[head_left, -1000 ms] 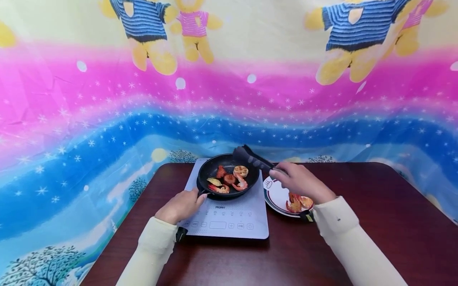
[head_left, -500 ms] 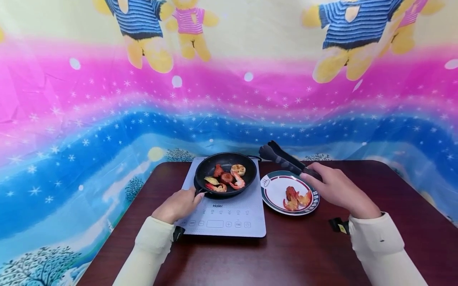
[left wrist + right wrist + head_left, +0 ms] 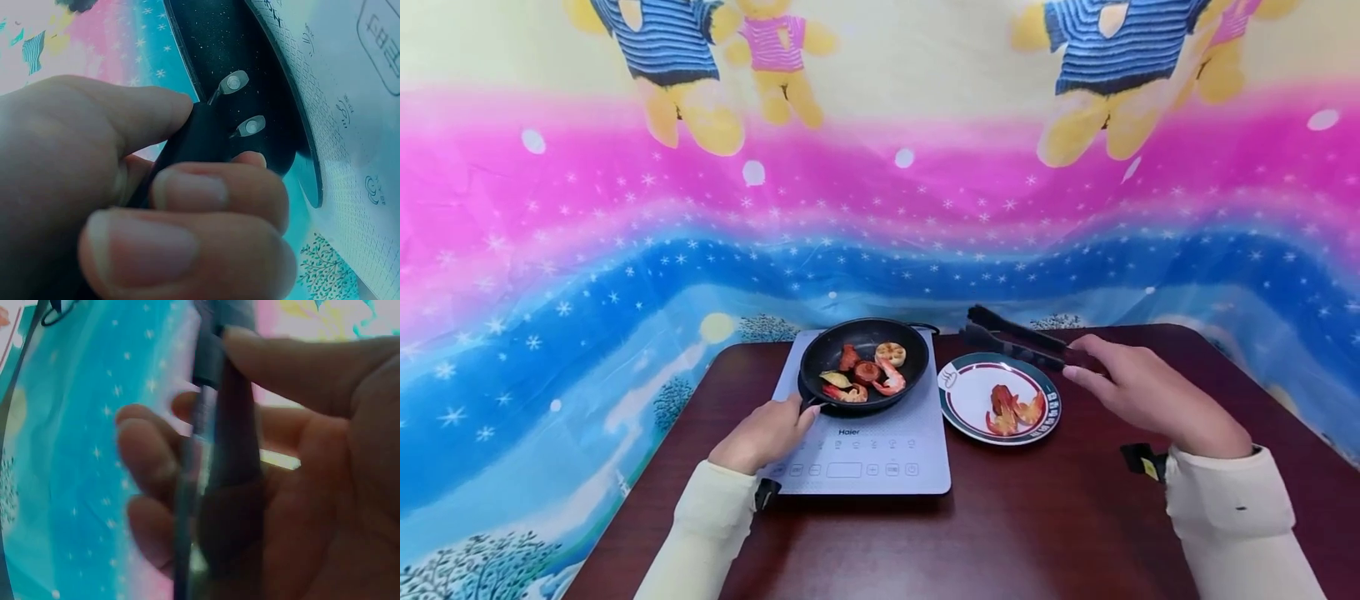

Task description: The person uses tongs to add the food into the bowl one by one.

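Observation:
My left hand [image 3: 767,437] grips the black handle [image 3: 197,140] of a frying pan [image 3: 820,354], which stands tilted slightly on a white induction cooker. Inside the pan lie a shrimp [image 3: 891,377], a browned halved garlic head [image 3: 890,353], a round brown piece [image 3: 867,372], a yellowish slice [image 3: 833,379] and other reddish pieces. My right hand [image 3: 1138,387] holds black tongs [image 3: 1018,337] by their handles, the tips parted and pointing left above the far side of a plate [image 3: 964,408]. On that plate, several reddish-orange food pieces [image 3: 1011,408] sit together.
The induction cooker [image 3: 880,462], marked Haier, has its button panel at the near side. Under everything is a dark reddish-brown table [image 3: 880,542]. Behind its far edge hangs a colourful curtain [image 3: 850,192] printed with bears and snowflakes.
My right hand has carried the tongs from over the pan to the right, past the plate's far side, uncovering the plate. My left hand keeps its grip on the pan handle.

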Demonstrator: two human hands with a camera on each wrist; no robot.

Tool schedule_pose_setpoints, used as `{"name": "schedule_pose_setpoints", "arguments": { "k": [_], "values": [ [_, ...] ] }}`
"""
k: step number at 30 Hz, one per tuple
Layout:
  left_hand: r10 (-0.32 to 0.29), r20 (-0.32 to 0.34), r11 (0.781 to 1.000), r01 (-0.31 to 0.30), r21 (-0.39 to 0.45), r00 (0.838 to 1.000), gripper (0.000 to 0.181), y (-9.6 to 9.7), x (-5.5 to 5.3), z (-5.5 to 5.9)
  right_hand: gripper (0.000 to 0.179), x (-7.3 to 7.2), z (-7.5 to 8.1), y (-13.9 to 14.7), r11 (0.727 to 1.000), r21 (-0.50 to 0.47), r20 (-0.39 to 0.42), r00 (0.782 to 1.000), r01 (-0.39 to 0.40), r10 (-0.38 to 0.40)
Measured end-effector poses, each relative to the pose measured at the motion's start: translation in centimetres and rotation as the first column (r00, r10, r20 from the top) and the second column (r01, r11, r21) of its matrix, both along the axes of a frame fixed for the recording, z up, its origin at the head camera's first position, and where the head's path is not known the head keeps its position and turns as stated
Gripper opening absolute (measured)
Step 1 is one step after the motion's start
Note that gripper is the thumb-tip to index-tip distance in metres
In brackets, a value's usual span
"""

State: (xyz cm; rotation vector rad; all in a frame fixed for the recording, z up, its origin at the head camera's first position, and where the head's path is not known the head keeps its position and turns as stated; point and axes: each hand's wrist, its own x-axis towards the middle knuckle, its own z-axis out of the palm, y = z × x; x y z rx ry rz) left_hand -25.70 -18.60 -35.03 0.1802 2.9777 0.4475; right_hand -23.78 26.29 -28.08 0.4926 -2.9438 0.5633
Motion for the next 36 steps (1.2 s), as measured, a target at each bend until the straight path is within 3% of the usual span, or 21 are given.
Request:
{"name": "schedule_pose_setpoints", "arguments": {
  "k": [8, 13, 21, 31, 36],
  "values": [
    [0.001, -0.004, 1.000, -0.001, 0.007, 1.000, 0.057, -0.4, 0.2, 0.0, 0.046, -0.4, -0.1, 2.0, 0.995, 0.098, 0.101, 0.995, -0.036, 0.026],
    [-0.007, -0.010, 1.000, 0.007, 0.011, 1.000, 0.056, -0.4, 0.2, 0.1, 0.043, -0.8, -0.6, 2.6, 0.995, 0.099, 0.164, 0.986, -0.025, 0.008],
    [-0.009, -0.017, 1.000, 0.009, 0.010, 1.000, 0.055, -0.2, 0.0, 0.2, 0.036, -1.0, -1.5, 2.5, 0.997, 0.060, 0.321, 0.945, 0.049, -0.065],
    [-0.013, -0.015, 1.000, 0.013, 0.005, 1.000, 0.054, 0.0, 0.0, 0.3, 0.032, -1.2, -2.0, 2.2, 0.994, 0.091, 0.319, 0.943, 0.065, -0.091],
    [-0.018, -0.018, 1.000, 0.018, 0.004, 1.000, 0.055, -0.1, 0.0, 0.1, 0.035, -1.2, -1.9, 1.7, 0.997, 0.079, 0.301, 0.953, 0.021, -0.044]
  ]
}}
